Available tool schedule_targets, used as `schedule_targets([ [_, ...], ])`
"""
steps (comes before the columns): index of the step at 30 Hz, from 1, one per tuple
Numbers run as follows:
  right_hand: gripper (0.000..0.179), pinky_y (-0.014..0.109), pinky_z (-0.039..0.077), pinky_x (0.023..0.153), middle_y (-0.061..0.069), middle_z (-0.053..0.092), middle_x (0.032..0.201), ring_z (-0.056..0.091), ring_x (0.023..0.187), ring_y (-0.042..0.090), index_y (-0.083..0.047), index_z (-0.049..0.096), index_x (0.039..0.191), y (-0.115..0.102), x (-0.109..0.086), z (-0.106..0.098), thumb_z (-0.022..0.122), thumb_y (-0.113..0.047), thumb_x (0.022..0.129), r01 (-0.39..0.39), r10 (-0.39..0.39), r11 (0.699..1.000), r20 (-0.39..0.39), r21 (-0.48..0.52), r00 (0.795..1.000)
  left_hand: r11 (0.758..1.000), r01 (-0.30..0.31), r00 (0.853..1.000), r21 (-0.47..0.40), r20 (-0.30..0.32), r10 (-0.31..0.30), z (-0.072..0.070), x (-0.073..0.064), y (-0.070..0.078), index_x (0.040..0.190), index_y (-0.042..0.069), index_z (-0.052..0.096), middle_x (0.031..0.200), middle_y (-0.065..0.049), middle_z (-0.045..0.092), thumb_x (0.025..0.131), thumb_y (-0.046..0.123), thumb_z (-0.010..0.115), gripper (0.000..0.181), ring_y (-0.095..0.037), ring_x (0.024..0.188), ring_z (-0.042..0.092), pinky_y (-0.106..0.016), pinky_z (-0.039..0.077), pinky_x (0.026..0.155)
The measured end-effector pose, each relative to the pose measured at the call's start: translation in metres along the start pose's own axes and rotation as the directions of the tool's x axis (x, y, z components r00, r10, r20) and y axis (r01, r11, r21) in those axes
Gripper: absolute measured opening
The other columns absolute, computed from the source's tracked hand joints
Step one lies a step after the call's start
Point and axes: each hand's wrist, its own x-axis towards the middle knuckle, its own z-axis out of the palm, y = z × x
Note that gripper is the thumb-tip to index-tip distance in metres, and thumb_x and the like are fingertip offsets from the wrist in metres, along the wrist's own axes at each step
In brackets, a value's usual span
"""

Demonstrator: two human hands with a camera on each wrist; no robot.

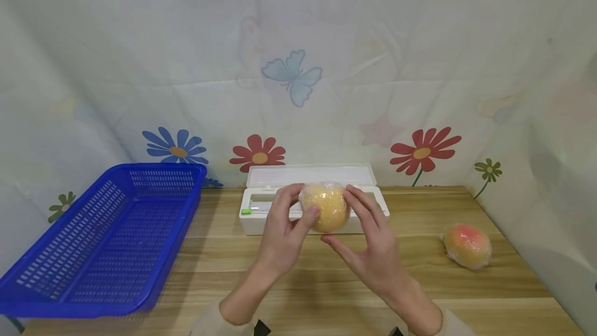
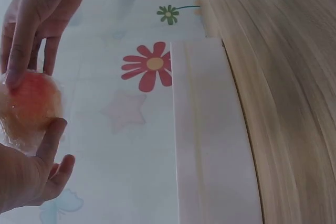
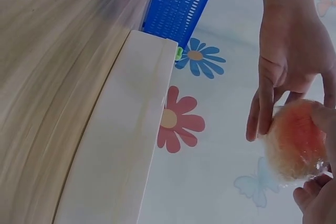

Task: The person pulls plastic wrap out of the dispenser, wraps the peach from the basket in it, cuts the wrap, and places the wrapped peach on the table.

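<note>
A wrapped peach [image 1: 329, 207], yellow on the side toward the head camera, is held up in front of the white box. Clear plastic film covers it and shines. The left hand [image 1: 282, 235] grips it from the left, thumb on its front. On the other side, the right hand [image 1: 379, 250] holds it between fingertips at the upper right edge and a thumb near its underside. Both wrist views show the red blush of the peach [image 2: 32, 100] under crinkled film. Behind the hands stands a white cling film box [image 1: 255, 226] with its lid [image 1: 310, 174] raised.
A second film-wrapped peach [image 1: 468, 245] lies on the wooden table [image 1: 420, 287] at the right. To the left stands a blue plastic basket [image 1: 163, 268] with slotted sides. A pale cloth [image 1: 336, 118] printed with flowers and butterflies hangs behind the table.
</note>
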Motion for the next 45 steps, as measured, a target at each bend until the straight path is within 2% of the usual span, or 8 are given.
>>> schedule_targets([
  [6, 0.064, 0.025, 0.045, 0.104, 0.031, 0.052, 0.138, 0.058, 0.122, 0.039, 0.011, 0.054, 0.139, -0.002, -0.001, 0.000, 0.067, -0.037, 0.100, 0.010, -0.010, 1.000, 0.040, -0.005, 0.999, 0.999, -0.023, 0.999, 0.039, 0.032, 0.022, 0.000, -0.001, 0.000, 0.143, 0.004, 0.053, 0.135, -0.006, 0.053, 0.104, 0.026, 0.060, 0.045, -0.022, 0.121, 0.056, -0.034, 0.057, 0.088],
  [15, 0.061, 0.024, 0.041, 0.103, 0.030, 0.046, 0.132, 0.047, 0.120, 0.040, 0.007, 0.053, 0.142, 0.000, -0.001, -0.003, 0.064, -0.034, 0.097, 0.032, -0.029, 0.999, 0.106, -0.026, 0.994, 0.979, -0.099, 0.993, 0.178, 0.077, 0.086, 0.002, -0.003, -0.002, 0.152, 0.001, 0.046, 0.139, -0.007, 0.055, 0.105, 0.025, 0.056, 0.053, -0.017, 0.121, 0.058, -0.039, 0.049, 0.104],
  [21, 0.071, 0.029, 0.044, 0.089, 0.028, 0.045, 0.129, 0.048, 0.114, 0.038, 0.002, 0.053, 0.142, 0.002, 0.000, -0.008, 0.075, -0.019, 0.078, 0.010, 0.000, 0.998, 0.173, -0.059, 0.985, 0.966, -0.175, 0.982, 0.190, 0.098, 0.159, 0.006, -0.004, -0.007, 0.152, 0.000, 0.044, 0.138, -0.012, 0.054, 0.104, 0.023, 0.057, 0.055, -0.019, 0.116, 0.061, -0.036, 0.052, 0.098],
  [25, 0.080, 0.033, 0.042, 0.092, 0.026, 0.044, 0.135, 0.046, 0.117, 0.038, 0.001, 0.051, 0.143, 0.002, 0.001, -0.012, 0.078, -0.012, 0.069, -0.003, 0.018, 0.998, 0.207, -0.070, 0.978, 0.951, -0.221, 0.975, 0.215, 0.081, 0.208, 0.009, -0.005, -0.008, 0.151, 0.001, 0.047, 0.138, -0.012, 0.055, 0.095, 0.023, 0.074, 0.066, -0.020, 0.115, 0.062, -0.035, 0.055, 0.094],
  [28, 0.081, 0.036, 0.037, 0.101, 0.024, 0.047, 0.140, 0.044, 0.121, 0.040, 0.003, 0.051, 0.143, 0.001, 0.002, -0.013, 0.076, -0.009, 0.067, 0.000, 0.015, 0.998, 0.213, -0.068, 0.977, 0.946, -0.222, 0.975, 0.234, 0.067, 0.212, 0.011, -0.005, -0.008, 0.150, 0.003, 0.050, 0.137, -0.010, 0.056, 0.084, 0.024, 0.087, 0.079, -0.019, 0.113, 0.063, -0.035, 0.056, 0.090],
  [31, 0.079, 0.033, 0.031, 0.110, 0.022, 0.050, 0.140, 0.043, 0.124, 0.041, 0.005, 0.051, 0.141, 0.001, 0.001, -0.012, 0.075, -0.007, 0.067, 0.010, 0.005, 0.997, 0.212, -0.070, 0.977, 0.945, -0.208, 0.978, 0.252, 0.068, 0.197, 0.012, -0.005, -0.008, 0.151, 0.004, 0.050, 0.139, -0.008, 0.055, 0.079, 0.022, 0.092, 0.085, -0.019, 0.115, 0.061, -0.035, 0.056, 0.091],
  [37, 0.081, 0.029, 0.030, 0.116, 0.025, 0.049, 0.139, 0.045, 0.130, 0.041, 0.008, 0.051, 0.139, 0.001, 0.001, -0.010, 0.080, 0.002, 0.063, 0.018, -0.008, 0.999, 0.206, -0.050, 0.979, 0.940, -0.175, 0.984, 0.293, 0.084, 0.158, 0.012, -0.006, -0.007, 0.153, 0.007, 0.046, 0.147, -0.008, 0.050, 0.082, 0.022, 0.089, 0.084, -0.022, 0.128, 0.056, -0.038, 0.050, 0.101],
  [45, 0.089, 0.023, 0.032, 0.114, 0.024, 0.049, 0.139, 0.049, 0.125, 0.039, 0.009, 0.049, 0.143, 0.000, 0.001, -0.013, 0.083, 0.008, 0.061, 0.007, 0.007, 0.998, 0.230, -0.059, 0.973, 0.943, -0.197, 0.980, 0.268, 0.084, 0.181, 0.012, -0.006, -0.005, 0.151, 0.006, 0.048, 0.148, -0.005, 0.051, 0.081, 0.020, 0.090, 0.083, -0.020, 0.119, 0.059, -0.036, 0.055, 0.093],
])
